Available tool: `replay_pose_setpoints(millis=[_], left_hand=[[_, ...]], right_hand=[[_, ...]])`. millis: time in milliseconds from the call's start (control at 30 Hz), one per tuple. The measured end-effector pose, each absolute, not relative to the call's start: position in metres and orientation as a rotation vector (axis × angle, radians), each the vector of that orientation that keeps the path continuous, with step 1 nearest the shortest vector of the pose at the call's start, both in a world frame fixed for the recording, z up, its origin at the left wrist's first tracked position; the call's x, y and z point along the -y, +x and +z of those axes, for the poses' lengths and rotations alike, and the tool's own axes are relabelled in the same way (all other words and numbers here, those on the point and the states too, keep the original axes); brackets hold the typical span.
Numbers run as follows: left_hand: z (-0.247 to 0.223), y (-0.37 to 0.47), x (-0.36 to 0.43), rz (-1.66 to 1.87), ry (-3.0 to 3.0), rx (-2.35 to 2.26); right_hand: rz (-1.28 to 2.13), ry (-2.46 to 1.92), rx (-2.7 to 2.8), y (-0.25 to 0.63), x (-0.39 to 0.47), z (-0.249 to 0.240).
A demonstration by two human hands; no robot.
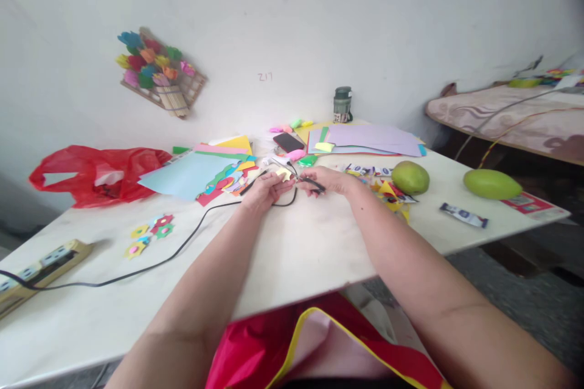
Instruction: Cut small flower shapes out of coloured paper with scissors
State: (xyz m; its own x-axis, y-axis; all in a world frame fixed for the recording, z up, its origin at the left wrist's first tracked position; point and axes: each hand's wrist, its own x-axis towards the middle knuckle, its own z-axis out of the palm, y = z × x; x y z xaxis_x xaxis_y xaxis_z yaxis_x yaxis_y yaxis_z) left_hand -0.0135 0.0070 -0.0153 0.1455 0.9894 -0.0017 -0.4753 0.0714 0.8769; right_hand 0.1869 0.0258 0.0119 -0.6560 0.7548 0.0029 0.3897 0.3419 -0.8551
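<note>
Near the middle of the white table, my left hand (268, 190) is closed on a small pale yellow paper piece (285, 174). My right hand (323, 181) grips scissors with black handles (312, 183), their blades pointing left at the paper. The two hands almost meet. Coloured paper scraps (228, 183) lie left of my left hand, and yellow scraps (391, 194) lie right of my right wrist. Several cut paper flowers (152, 232) rest farther left on the table.
A black cable (196, 231) runs from the power strip (45, 273) toward my hands. A red bag (109, 167) and light blue sheets (187, 176) lie left. Behind are a phone (287, 143), purple sheets (374, 137) and a bottle (342, 104). Green fruits (409, 178) sit right.
</note>
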Motion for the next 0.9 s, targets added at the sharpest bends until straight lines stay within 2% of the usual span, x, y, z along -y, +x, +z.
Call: replay_pose_setpoints(millis=[900], left_hand=[[0.003,-0.018,0.003,1.127,1.252,-1.017]], right_hand=[[1.196,-1.053,2.279,0.185,-0.027,0.012]])
